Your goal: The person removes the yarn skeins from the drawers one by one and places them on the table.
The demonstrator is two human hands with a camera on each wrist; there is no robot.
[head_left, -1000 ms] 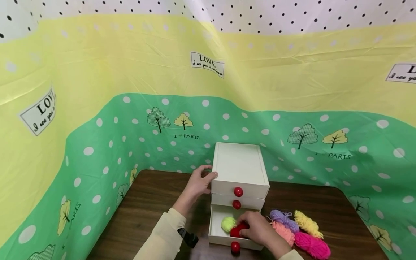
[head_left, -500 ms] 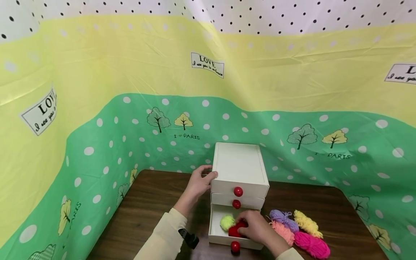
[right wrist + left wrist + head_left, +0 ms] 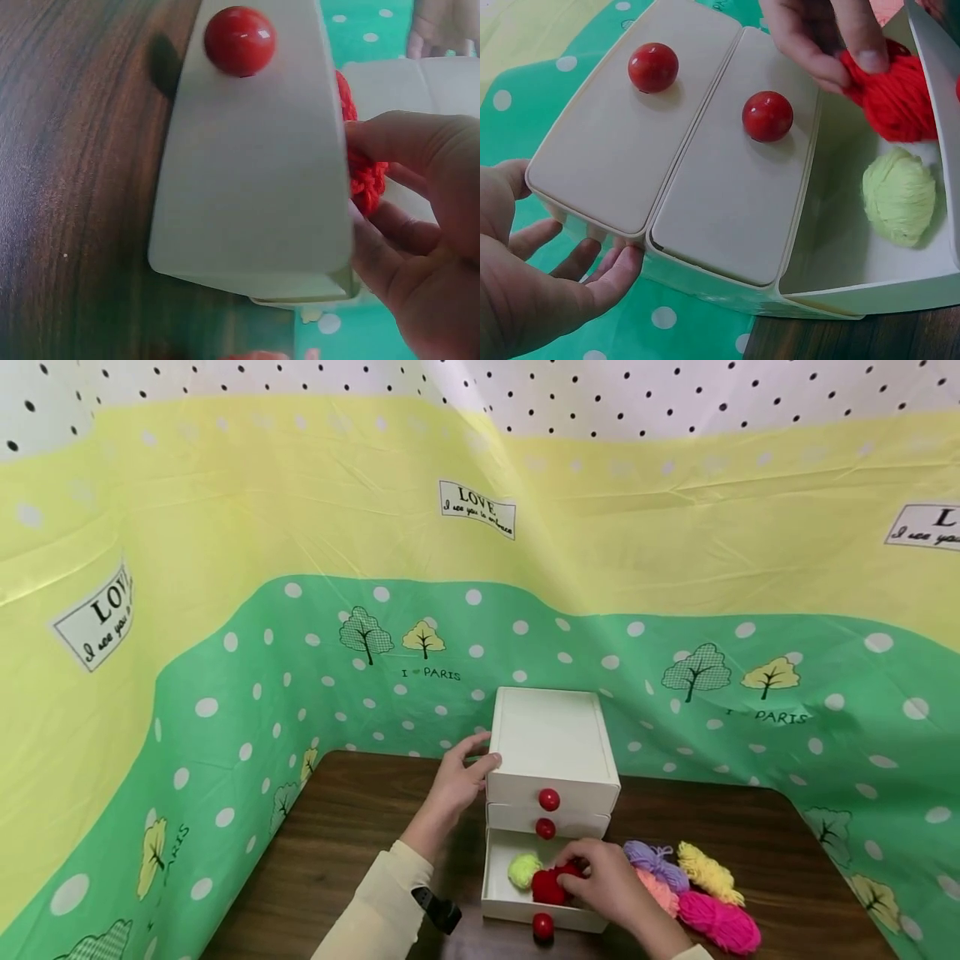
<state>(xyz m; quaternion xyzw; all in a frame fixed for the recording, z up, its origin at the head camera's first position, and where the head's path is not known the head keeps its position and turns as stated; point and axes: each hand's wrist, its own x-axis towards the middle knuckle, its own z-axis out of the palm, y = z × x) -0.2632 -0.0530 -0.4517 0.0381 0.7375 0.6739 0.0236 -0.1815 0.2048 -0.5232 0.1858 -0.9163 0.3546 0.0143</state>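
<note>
A white three-drawer box point(image 3: 551, 735) with round red knobs stands on the table, its bottom drawer point(image 3: 498, 907) pulled out. My left hand point(image 3: 457, 781) rests against its left side, thumb at the top edge; in the left wrist view those fingers point(image 3: 615, 274) lie along the side wall. Inside the bottom drawer, my right hand point(image 3: 603, 877) pinches a red ball of yarn point(image 3: 549, 887) between thumb and fingers. In the left wrist view, the red yarn point(image 3: 900, 97) is beside a lime-green ball of yarn point(image 3: 900, 196). The drawer front hides part of the red yarn in the right wrist view.
To the right of the box, a purple skein point(image 3: 654, 863), a yellow skein point(image 3: 708, 872), a magenta skein point(image 3: 718, 922) and a coral skein point(image 3: 660, 893) lie together on the dark wooden table point(image 3: 345, 810). A patterned curtain point(image 3: 420, 718) hangs behind.
My right hand has shifted slightly right and up, and more of the red yarn shows below its fingers. The left hand stays against the box.
</note>
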